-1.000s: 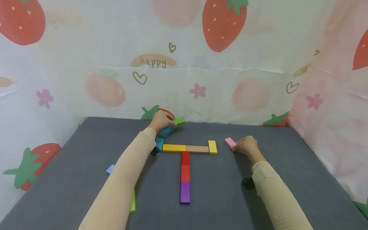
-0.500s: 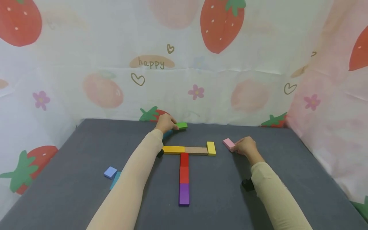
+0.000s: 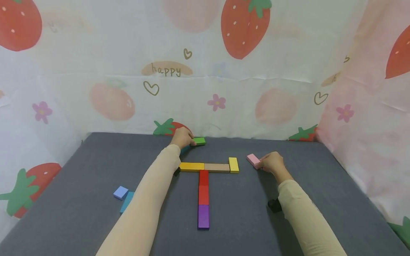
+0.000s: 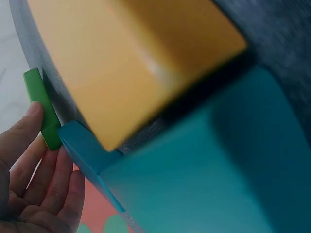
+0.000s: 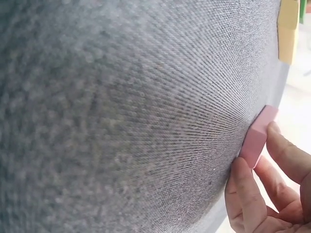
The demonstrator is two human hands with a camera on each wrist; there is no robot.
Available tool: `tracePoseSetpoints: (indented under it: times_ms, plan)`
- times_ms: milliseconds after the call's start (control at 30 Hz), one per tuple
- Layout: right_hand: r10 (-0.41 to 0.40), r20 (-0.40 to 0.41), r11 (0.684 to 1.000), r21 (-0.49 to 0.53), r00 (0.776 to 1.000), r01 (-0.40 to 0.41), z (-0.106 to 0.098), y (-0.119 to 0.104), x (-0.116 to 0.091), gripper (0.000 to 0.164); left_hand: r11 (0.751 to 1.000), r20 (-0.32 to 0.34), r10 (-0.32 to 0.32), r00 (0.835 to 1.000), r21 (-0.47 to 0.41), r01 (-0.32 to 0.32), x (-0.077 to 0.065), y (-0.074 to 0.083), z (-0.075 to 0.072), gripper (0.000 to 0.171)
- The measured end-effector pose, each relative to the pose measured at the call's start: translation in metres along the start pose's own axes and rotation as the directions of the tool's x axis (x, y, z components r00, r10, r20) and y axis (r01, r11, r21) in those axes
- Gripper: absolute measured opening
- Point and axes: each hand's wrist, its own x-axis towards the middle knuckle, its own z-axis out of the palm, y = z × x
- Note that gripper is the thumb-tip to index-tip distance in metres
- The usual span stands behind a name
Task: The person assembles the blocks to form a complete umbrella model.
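My left hand (image 3: pixel 182 138) is at the far side of the table and pinches a green block (image 3: pixel 199 141) between thumb and fingers. In the left wrist view the green block (image 4: pixel 43 107) lies close to the end of a blue block (image 4: pixel 85 143); whether they touch I cannot tell. In the head view that blue block (image 3: pixel 184 149) is mostly behind the hand. My right hand (image 3: pixel 273 162) holds a pink block (image 3: pixel 253 161) at one end, on or just over the table. In the right wrist view the pink block (image 5: pixel 260 136) tilts between thumb and fingertips.
Flat blocks form a T: orange (image 3: pixel 191 167), tan (image 3: pixel 216 168) and yellow (image 3: pixel 233 165) across, red (image 3: pixel 203 195) and purple (image 3: pixel 203 217) down. A teal block (image 4: pixel 209 179) adjoins the orange one. Two blue blocks (image 3: pixel 120 192) lie left, one partly behind my sleeve.
My left hand has shifted toward the right and lowered the green block toward the tabletop. My right hand holds the pink block nearly still. The left sleeve now uncovers the blue blocks at left.
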Motion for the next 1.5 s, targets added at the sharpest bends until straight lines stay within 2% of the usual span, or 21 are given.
tracePoseSetpoints:
  times_ms: [367, 767, 1200, 1367, 1500]
  plan:
    - [-0.004, 0.007, 1.000, 0.003, 1.000, 0.004, 0.000, 0.000, 0.002, 0.031, 1.000, 0.031, -0.018, 0.999, 0.006, 0.018, 0.002, -0.004, 0.004, 0.031]
    - [-0.011, 0.018, 1.000, -0.002, 1.000, 0.011, -0.003, 0.000, -0.001, 0.034, 1.000, 0.046, -0.023, 0.999, 0.010, 0.022, -0.002, -0.004, 0.002, 0.032]
    - [-0.011, 0.019, 1.000, 0.012, 1.000, 0.011, -0.003, 0.003, 0.003, 0.032, 0.999, 0.059, -0.032, 0.998, 0.005, 0.031, 0.002, -0.006, 0.006, 0.034]
    - [-0.017, 0.011, 1.000, 0.019, 1.000, 0.017, -0.003, 0.003, 0.002, 0.033, 0.998, 0.025, 0.018, 1.000, -0.063, -0.016, -0.005, -0.003, -0.009, 0.036]
    - [-0.024, 0.011, 0.999, 0.026, 1.000, 0.023, -0.003, 0.003, 0.003, 0.035, 0.993, -0.003, 0.058, 0.998, -0.098, -0.058, -0.018, 0.003, -0.036, 0.042]
